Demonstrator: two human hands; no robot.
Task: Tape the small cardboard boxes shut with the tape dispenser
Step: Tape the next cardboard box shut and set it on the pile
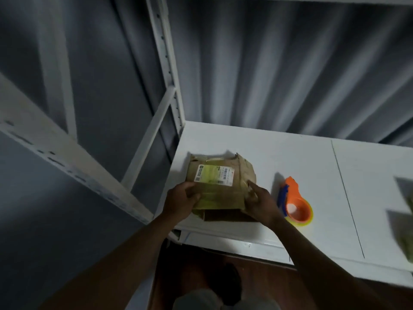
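Observation:
A small, worn cardboard box (220,173) with a white and green shipping label sits near the left front corner of the white shelf (290,153). My left hand (182,201) grips its near left side, thumb on top. My right hand (257,202) holds the near right corner, fingers curled against the flap. The near flaps hang partly loose at the front. An orange tape dispenser (296,203) with a blue blade guard and a yellowish tape roll lies on the shelf just right of my right hand, untouched.
White metal shelving uprights (166,70) rise at the shelf's left back corner, with a grey curtain behind. Another blurred box (409,209) shows at the right edge. A seam (346,193) runs across the shelf board. Below is dark floor.

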